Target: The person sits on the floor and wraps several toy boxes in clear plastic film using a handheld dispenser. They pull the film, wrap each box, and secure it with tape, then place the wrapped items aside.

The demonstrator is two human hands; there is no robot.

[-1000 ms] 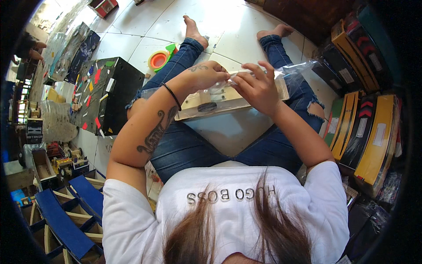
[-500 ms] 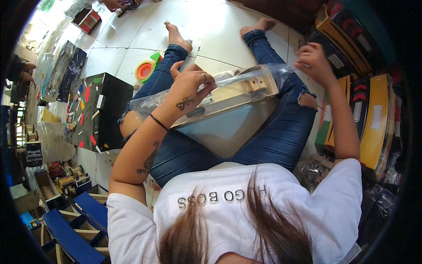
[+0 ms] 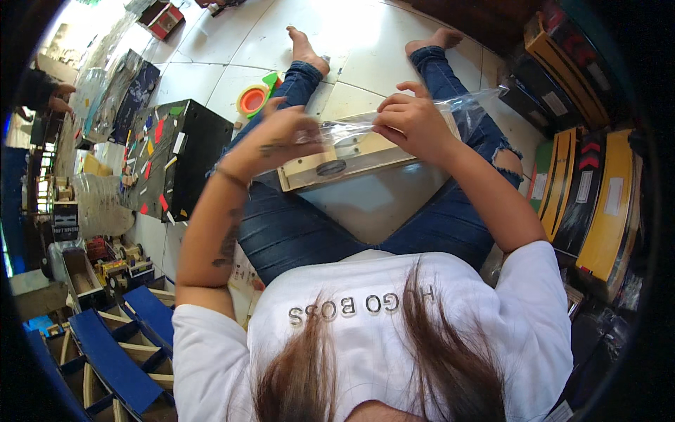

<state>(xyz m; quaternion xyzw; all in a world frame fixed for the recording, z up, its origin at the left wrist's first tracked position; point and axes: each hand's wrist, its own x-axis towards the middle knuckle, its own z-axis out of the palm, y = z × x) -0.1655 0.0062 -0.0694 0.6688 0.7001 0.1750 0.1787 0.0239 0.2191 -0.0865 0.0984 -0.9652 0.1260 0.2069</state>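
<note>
A shallow pale wooden tray [image 3: 383, 159] lies across my legs, with clear plastic film [image 3: 351, 129] stretched over it. A dark round wheel [image 3: 330, 168] shows near the tray's left end. My right hand [image 3: 416, 125] is closed, pinching a gathered part of the film above the middle of the tray. To its left, my left hand [image 3: 281, 137] is closed on the film above the tray's left end, somewhat blurred. Loose film trails past my right hand over my right knee. Beneath the tray is a smooth grey-blue surface [image 3: 373, 204] between my thighs.
A black box with coloured tape scraps [image 3: 200, 144] stands on the left. An orange and green tape roll [image 3: 252, 101] lies beyond my left knee. Yellow and black boxes [image 3: 610, 200] line the right side. Blue wooden pieces [image 3: 112, 359] and toy trucks [image 3: 126, 271] sit lower left.
My right hand has come in from the far right to the middle of the tray and grips the film there. My left hand has shifted slightly left. The whole view has turned a little.
</note>
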